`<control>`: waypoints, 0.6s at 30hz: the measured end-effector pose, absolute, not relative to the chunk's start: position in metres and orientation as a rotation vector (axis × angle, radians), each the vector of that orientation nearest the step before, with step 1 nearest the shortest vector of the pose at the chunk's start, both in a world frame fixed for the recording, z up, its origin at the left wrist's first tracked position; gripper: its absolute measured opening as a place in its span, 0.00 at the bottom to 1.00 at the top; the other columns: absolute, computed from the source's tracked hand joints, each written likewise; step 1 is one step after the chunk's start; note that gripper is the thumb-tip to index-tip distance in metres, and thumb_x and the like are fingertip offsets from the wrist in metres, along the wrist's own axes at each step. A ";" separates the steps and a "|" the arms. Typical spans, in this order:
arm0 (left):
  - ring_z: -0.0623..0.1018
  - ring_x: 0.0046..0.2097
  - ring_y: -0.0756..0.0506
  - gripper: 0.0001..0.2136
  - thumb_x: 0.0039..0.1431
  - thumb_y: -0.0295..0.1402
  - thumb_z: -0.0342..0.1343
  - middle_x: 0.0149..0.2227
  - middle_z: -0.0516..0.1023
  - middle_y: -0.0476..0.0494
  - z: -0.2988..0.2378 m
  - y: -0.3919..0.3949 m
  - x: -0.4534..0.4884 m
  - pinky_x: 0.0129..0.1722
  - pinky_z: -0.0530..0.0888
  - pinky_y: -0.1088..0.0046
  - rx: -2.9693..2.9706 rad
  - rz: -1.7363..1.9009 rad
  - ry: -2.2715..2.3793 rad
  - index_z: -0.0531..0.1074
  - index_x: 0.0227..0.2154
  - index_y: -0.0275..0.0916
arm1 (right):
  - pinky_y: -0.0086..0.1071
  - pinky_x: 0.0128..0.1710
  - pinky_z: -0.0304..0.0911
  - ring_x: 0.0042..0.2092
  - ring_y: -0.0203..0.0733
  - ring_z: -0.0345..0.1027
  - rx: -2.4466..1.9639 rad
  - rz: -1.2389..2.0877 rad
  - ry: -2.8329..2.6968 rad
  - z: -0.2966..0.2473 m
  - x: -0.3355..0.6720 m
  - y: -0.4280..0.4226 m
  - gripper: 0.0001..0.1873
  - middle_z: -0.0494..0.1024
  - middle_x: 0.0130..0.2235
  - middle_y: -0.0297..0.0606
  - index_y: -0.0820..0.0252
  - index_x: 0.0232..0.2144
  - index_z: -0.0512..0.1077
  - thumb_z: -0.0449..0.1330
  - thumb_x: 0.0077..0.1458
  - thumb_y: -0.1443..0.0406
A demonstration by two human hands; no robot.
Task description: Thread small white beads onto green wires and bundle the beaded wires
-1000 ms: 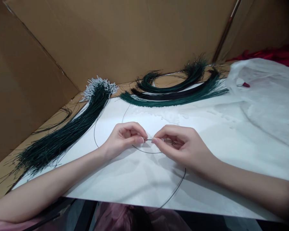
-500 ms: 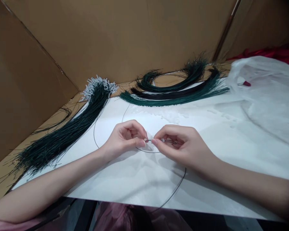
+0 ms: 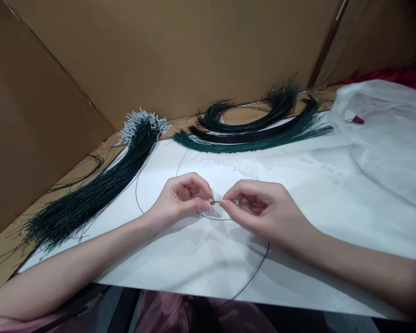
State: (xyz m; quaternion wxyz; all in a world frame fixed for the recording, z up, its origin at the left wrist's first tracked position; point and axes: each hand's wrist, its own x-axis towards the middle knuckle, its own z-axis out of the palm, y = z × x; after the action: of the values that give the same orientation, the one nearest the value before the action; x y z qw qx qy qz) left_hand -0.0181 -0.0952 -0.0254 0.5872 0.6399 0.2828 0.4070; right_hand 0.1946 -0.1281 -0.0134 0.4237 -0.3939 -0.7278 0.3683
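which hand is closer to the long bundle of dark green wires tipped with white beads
Left. The left hand sits just right of the bundle of dark green bead-tipped wires; the right hand lies farther right, beyond the left hand.

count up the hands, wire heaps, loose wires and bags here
hands: 2 (left hand, right hand)
wire heaps: 2 (bead-tipped heap, curved heap)
loose wire: 1, it seems, pinched by both hands
bag: 1
total: 6
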 end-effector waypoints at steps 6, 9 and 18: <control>0.77 0.32 0.52 0.08 0.49 0.23 0.69 0.32 0.79 0.47 -0.024 -0.095 -0.018 0.32 0.74 0.78 1.509 0.953 0.681 0.77 0.32 0.37 | 0.26 0.23 0.53 0.25 0.30 0.58 -0.993 0.929 -1.816 -0.013 0.195 -0.129 0.07 0.71 0.24 0.31 0.61 0.25 0.74 0.61 0.54 0.70; 0.77 0.32 0.52 0.08 0.49 0.24 0.69 0.32 0.79 0.47 -0.024 -0.096 -0.017 0.32 0.74 0.78 1.511 0.959 0.695 0.77 0.32 0.37 | 0.26 0.23 0.53 0.25 0.30 0.58 -0.996 0.935 -1.811 -0.013 0.195 -0.129 0.07 0.71 0.24 0.31 0.61 0.25 0.74 0.61 0.54 0.70; 0.77 0.33 0.53 0.08 0.50 0.19 0.67 0.32 0.78 0.49 -0.022 -0.097 -0.015 0.34 0.74 0.81 1.559 0.964 0.673 0.77 0.31 0.36 | 0.26 0.23 0.52 0.25 0.30 0.57 -0.997 0.948 -1.800 -0.011 0.195 -0.130 0.07 0.71 0.24 0.31 0.61 0.25 0.75 0.61 0.54 0.70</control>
State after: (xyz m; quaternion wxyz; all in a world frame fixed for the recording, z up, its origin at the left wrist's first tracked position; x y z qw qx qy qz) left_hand -0.0153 -0.0969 -0.0218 0.5602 0.6613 0.2857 0.4088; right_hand 0.1946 -0.1295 -0.0113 0.4239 -0.3987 -0.7195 0.3791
